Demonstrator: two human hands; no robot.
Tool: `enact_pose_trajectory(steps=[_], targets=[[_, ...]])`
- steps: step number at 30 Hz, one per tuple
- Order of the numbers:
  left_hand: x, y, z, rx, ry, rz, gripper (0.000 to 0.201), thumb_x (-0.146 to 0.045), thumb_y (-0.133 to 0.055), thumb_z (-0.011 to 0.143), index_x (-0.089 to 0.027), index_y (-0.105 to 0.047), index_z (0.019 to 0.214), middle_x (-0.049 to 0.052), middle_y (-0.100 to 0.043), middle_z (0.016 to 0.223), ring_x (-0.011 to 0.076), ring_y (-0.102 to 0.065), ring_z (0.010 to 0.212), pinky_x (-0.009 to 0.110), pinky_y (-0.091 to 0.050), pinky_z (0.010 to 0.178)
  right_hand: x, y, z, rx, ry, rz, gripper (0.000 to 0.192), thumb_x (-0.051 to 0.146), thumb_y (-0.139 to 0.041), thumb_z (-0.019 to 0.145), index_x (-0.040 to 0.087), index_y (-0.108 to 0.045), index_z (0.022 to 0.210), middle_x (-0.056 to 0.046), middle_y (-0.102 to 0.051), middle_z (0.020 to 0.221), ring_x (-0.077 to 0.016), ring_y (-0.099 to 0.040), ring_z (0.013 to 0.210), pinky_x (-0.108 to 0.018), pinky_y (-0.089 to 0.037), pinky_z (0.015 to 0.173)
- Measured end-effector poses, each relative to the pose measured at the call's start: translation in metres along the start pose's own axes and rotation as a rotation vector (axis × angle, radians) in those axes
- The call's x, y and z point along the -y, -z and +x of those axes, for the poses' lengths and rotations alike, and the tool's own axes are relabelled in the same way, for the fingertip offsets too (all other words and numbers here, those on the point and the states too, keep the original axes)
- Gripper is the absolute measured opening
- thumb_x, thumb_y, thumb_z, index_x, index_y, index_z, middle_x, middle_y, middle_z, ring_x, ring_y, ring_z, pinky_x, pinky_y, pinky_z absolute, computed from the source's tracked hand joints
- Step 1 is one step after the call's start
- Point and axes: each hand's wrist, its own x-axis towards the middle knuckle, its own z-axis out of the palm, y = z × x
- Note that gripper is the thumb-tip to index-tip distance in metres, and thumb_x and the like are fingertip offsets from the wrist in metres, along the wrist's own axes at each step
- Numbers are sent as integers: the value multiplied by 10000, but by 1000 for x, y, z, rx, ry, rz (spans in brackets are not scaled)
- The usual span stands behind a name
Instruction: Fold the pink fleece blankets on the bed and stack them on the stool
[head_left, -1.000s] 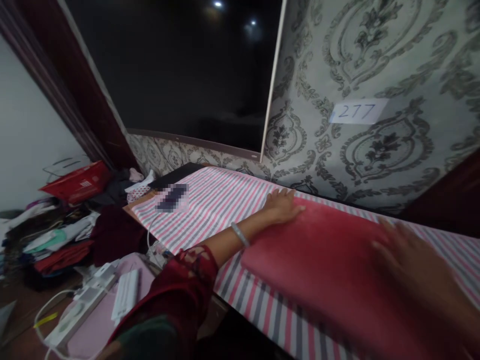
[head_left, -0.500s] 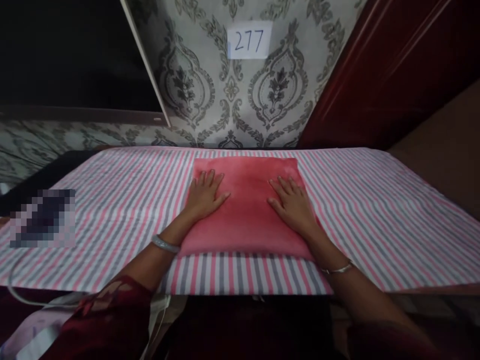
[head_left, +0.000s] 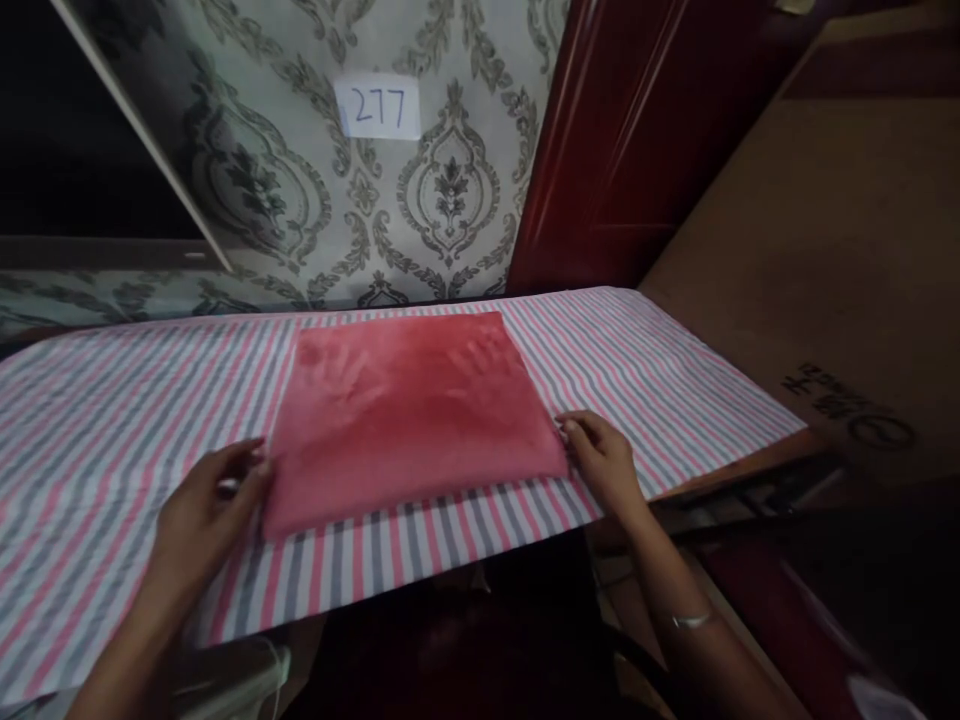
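- Left hand (head_left: 206, 500) rests with fingers loosely curled at the near-left corner of the folded red cloth (head_left: 409, 405), touching its edge, not clamped.
- Right hand (head_left: 604, 462) touches the near-right corner likewise.
- The cloth lies flat between both hands on the striped sheet (head_left: 675, 370).

Head view — close, looking down at striped table (head_left: 675, 380), wall behind

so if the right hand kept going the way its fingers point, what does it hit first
Probably the folded red cloth: the right hand sits at its right edge, fingers aimed left into it, seemingly touching already.
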Motion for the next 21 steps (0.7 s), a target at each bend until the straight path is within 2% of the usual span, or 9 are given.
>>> enact_pose_trajectory(steps=[2,4,7,10,15,18,19,21], targets=[[-1,1,-26,-27,144,-98,485,-646,-602,720,-260,-708,994,22,-746,837,236,-661,704,337,-549,617,-4,5,-21,30,-72,104,339,523,-561,862,204,-668,816,-15,-616,689,-172,-558,637,-292,-460,602],[-7,-2,-42,-60,199,-178,342,-599,-642,702,-285,-694,830,-11,-726,724,221,-626,639,311,-505,539,-3,3,-33,64,-103,193,348,552,-608,827,210,-630,763,12,-542,633,-150,-489,591,-278,-416,569],[-14,-6,-48,-101,241,-217,259,-563,-685,682,-307,-669,718,-61,-696,643,188,-546,539,273,-399,448,5,-3,-38,105,-141,277,353,565,-669,789,218,-609,768,11,-535,666,-143,-466,607,-273,-398,575],[-10,-9,-46,-116,269,-243,277,-589,-710,664,-319,-667,712,-84,-685,633,191,-555,551,271,-396,461,9,-5,-37,121,-188,323,356,571,-694,770,226,-607,781,7,-538,667,-147,-464,607,-278,-394,575],[11,-19,-44,-102,103,-289,375,-610,-757,618,-271,-700,768,-24,-691,794,216,-631,741,331,-500,660,-4,2,-37,130,-257,379,355,557,-665,781,232,-683,922,8,-559,598,-167,-505,576,-302,-427,579],[14,-22,-51,-112,-38,-271,359,-582,-710,700,-229,-682,755,15,-656,814,213,-622,778,339,-496,735,-17,11,-38,185,-279,262,368,552,-646,792,246,-717,984,-25,-637,661,-196,-565,599,-325,-481,575],[12,-23,-54,-129,-71,-268,334,-556,-688,739,-223,-672,744,23,-648,812,209,-617,778,336,-491,738,-21,14,-37,216,-256,191,356,553,-638,797,255,-726,972,-50,-686,747,-220,-611,652,-344,-516,594],[9,-24,-62,-189,-107,-281,288,-498,-657,791,-218,-653,722,31,-628,791,202,-603,770,330,-481,728,-29,19,-33,246,-103,1,326,562,-595,830,289,-742,933,-73,-741,905,-268,-683,780,-376,-571,643]])
